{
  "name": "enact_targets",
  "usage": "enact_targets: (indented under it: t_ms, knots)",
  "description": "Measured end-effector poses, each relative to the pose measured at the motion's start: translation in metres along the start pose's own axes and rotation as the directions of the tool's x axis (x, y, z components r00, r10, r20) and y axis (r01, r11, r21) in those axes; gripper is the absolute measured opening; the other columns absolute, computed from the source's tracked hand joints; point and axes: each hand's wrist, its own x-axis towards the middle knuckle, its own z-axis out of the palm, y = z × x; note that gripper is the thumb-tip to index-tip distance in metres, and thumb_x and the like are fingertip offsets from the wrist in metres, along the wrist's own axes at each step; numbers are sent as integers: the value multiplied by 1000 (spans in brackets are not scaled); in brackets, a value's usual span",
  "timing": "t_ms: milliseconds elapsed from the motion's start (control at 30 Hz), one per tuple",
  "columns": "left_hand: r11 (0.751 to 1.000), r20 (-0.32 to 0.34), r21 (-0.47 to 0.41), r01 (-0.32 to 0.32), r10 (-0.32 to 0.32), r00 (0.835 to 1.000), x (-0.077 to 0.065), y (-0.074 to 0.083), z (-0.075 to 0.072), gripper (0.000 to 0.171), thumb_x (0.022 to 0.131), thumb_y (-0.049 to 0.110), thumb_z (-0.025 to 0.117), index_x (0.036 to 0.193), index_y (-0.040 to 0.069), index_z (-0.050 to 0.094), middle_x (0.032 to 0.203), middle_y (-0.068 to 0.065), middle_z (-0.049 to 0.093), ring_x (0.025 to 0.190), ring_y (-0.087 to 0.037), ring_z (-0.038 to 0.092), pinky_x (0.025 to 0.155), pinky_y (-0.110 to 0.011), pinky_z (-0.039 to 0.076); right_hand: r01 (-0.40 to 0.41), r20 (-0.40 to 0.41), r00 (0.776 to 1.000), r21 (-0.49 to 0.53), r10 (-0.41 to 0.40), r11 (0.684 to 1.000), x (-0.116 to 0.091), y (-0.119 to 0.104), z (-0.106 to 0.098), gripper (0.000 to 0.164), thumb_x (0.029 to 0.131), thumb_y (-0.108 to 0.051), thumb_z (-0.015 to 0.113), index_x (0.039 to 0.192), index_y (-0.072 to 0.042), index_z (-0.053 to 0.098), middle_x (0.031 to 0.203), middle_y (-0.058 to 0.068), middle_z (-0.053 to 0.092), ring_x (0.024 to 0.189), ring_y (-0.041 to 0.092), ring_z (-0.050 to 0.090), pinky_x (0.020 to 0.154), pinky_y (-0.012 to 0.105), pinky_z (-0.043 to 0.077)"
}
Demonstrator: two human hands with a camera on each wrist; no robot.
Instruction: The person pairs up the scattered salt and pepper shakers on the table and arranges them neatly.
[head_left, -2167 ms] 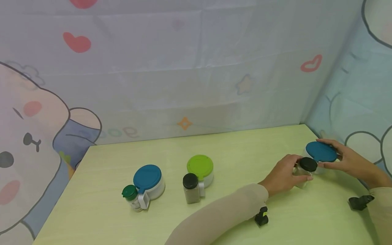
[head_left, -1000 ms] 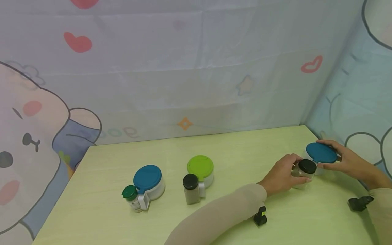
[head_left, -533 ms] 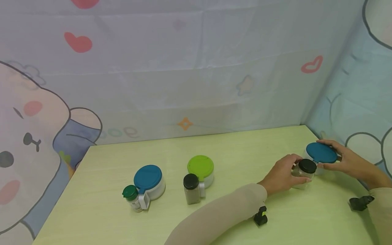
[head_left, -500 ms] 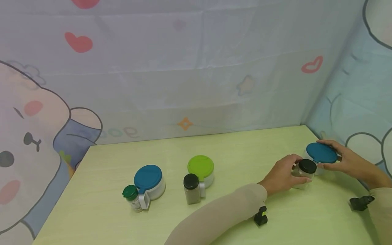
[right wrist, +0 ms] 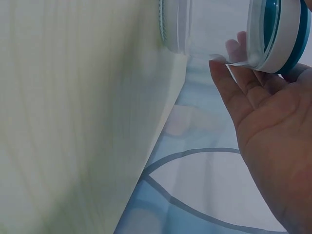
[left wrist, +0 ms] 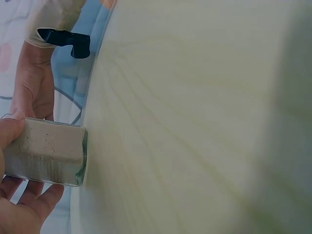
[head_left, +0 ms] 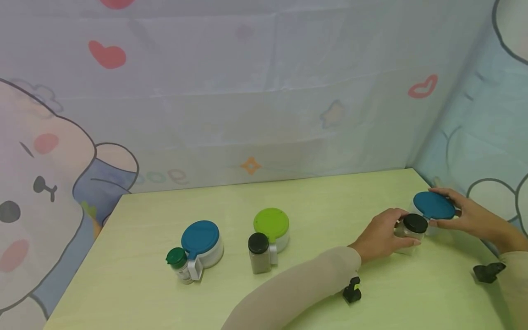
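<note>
My left hand [head_left: 381,234] grips a squarish glass spice jar [left wrist: 46,148] between thumb and fingers; it has a black lid [head_left: 415,223] and greyish-beige powder inside. The jar stands upright, its base close to the table in the left wrist view. Just behind it, at the far right corner, my right hand [head_left: 466,220] holds a round clear jar [right wrist: 219,29] with a white collar and blue lid [head_left: 434,205]. Fingers and thumb curl around that jar's upper part. Its lower part is mostly hidden by the spice jar in the head view.
Left on the table [head_left: 321,197] stands a blue-lidded round jar [head_left: 200,238] with a green-capped shaker [head_left: 179,263] beside its handle. Mid-table, a green-lidded round jar [head_left: 271,223] has a black-lidded spice jar [head_left: 260,254] before it. Printed cloth [head_left: 214,91] hangs along the back and right edges.
The black-lidded jar in my left hand has shifted very slightly since the earliest frame. Otherwise both hands keep their holds, and the head view has moved a touch.
</note>
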Motion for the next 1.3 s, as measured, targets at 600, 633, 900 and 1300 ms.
enact_targets:
  t_ms: [600, 633, 900, 1300]
  knots:
    - [999, -10, 31, -25, 25, 1000, -3, 5, -5, 57, 91, 39, 77, 139, 17, 56, 128, 11, 60, 105, 6, 53, 86, 0, 38, 0, -17, 1000, 11, 0, 1000, 0, -1, 0, 86, 88, -8, 78, 156, -6, 25, 147, 36, 30, 110, -12, 33, 71, 20, 50]
    - [999, -11, 32, -24, 25, 1000, -3, 5, -4, 57, 90, 39, 77, 139, 17, 56, 128, 11, 60, 105, 6, 53, 86, 0, 38, -5, -16, 1000, 7, 5, 1000, 0, -1, 0, 86, 88, -9, 78, 156, -6, 25, 147, 36, 31, 110, -11, 33, 71, 21, 50]
    - [999, -21, 43, -34, 35, 999, -4, 4, -4, 55, 90, 39, 78, 137, 18, 57, 125, 11, 61, 103, 6, 52, 85, 0, 37, -19, -3, 1000, 16, 19, 1000, 0, -1, 0, 84, 88, -10, 79, 153, -5, 27, 145, 37, 32, 111, -8, 38, 71, 21, 51]
    - [999, -23, 48, -24, 26, 999, -4, 4, -4, 56, 90, 39, 78, 137, 18, 57, 126, 11, 61, 103, 6, 53, 84, 0, 38, -41, 55, 998, -9, 42, 999, 2, -2, -2, 90, 90, -15, 77, 156, 3, 18, 145, 40, 30, 118, 61, 45, 75, 41, 56]
